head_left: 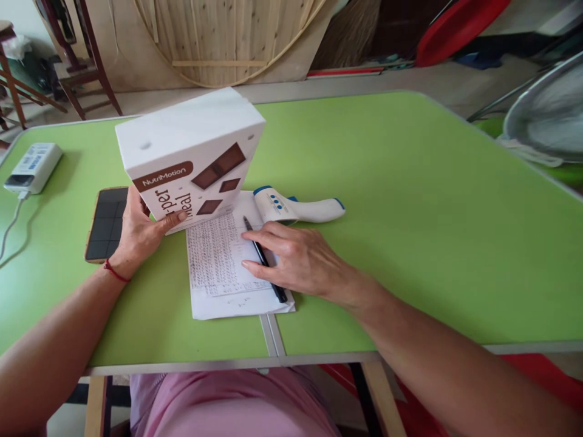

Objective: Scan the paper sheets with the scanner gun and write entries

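My left hand (139, 227) is closed on the lower left edge of a white box (191, 155) printed with brown "NutriMotion" lettering, its thumb across the front. The box is tilted, over the upper part of some papers. My right hand (296, 255) rests over a black pen (263, 258), index finger and thumb apart and their tips past the pen on the paper side. The pen lies slantwise on sheets (212, 258) covered in dense handwriting. Touching the papers' top right is a white and blue handheld infrared thermometer (296, 207).
A dark phone-like device (107, 224) in a tan case lies beside my left hand. Further left, a white power bank (34, 167) trails a cable. The green table (410, 212) has a metal edge. A metal basin (551, 112) stands beyond its right side; wooden chairs (84, 67) are behind.
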A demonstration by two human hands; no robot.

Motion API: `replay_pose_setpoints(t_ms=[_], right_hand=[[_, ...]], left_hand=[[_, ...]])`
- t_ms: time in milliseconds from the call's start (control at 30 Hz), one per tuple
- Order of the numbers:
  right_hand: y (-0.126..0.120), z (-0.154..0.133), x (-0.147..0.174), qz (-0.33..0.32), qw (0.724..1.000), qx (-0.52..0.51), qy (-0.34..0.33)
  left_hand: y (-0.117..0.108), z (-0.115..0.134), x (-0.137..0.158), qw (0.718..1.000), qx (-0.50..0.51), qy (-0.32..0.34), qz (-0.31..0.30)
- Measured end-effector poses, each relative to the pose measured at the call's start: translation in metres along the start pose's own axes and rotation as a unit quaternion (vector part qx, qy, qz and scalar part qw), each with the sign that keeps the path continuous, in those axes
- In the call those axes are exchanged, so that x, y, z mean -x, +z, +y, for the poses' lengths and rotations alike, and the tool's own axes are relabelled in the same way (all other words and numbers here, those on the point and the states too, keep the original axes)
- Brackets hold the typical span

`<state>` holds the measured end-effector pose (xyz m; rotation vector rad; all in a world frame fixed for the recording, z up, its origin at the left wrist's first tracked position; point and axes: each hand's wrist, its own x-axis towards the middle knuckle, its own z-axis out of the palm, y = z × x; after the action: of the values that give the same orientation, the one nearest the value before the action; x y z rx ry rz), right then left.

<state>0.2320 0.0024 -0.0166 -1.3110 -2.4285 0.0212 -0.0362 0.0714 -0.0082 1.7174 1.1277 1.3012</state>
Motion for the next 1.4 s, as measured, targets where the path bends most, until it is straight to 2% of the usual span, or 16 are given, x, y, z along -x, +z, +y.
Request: replay_pose_setpoints(t_ms=[100,167,267,367,433,533,633,767,867,1033,1100,1167,1267,1300,1333,1400], right_hand=[[-0.001,0.001,0.000,-0.007,1.000,0.006,0.003],[-0.001,0.001,0.000,-0.010,1.000,-0.003,0.006],[0.000,0.001,0.000,-0.008,1.000,-0.020,0.015],[-0.001,0.002,-0.001,0.004,0.999,-0.036,0.014],[-0.004,0.005,-0.001,0.031,0.998,-0.063,0.005],[-0.010,0.014,-0.003,0.111,0.990,-0.082,0.012],[-0.012,0.027,-0.004,0.178,0.983,-0.007,0.054],[-0.006,0.043,-0.003,0.118,0.986,0.075,0.089],[0.001,0.054,0.001,0.059,0.990,0.090,0.090],[0.004,0.068,0.005,0.012,0.992,0.089,0.091],[0.000,0.067,0.003,0.020,0.992,0.048,0.111],[-0.007,0.059,-0.001,0.083,0.985,-0.025,0.151],[-0.020,0.031,-0.004,0.231,0.938,-0.174,0.193],[-0.025,0.018,-0.003,0.264,0.917,-0.242,0.174],[-0.029,0.004,0.000,0.274,0.896,-0.319,0.144],[-0.033,-0.024,0.008,0.200,0.861,-0.453,0.117]], left_hand=[[-0.001,0.004,0.003,0.999,0.014,0.011,0.037],[0.000,0.005,0.006,0.998,0.048,0.024,0.036],[0.002,0.004,0.009,0.994,0.112,0.001,0.001],[0.003,0.005,0.012,0.990,0.126,-0.036,-0.056],[0.003,0.006,0.014,0.989,0.117,-0.049,-0.077],[0.003,0.011,0.015,0.987,0.116,-0.061,-0.096],[0.003,0.016,0.015,0.984,0.120,-0.065,-0.111],[0.002,0.016,0.013,0.984,0.115,-0.060,-0.122],[0.001,0.014,0.013,0.986,0.102,-0.056,-0.115],[0.001,0.014,0.014,0.984,0.110,-0.062,-0.126],[0.001,0.015,0.014,0.983,0.114,-0.059,-0.130],[0.002,0.015,0.014,0.982,0.118,-0.060,-0.132],[0.001,0.014,0.014,0.984,0.106,-0.068,-0.128],[0.000,0.013,0.014,0.984,0.099,-0.070,-0.127],[0.000,0.012,0.015,0.985,0.093,-0.073,-0.128],[-0.001,0.011,0.015,0.984,0.088,-0.076,-0.133]])
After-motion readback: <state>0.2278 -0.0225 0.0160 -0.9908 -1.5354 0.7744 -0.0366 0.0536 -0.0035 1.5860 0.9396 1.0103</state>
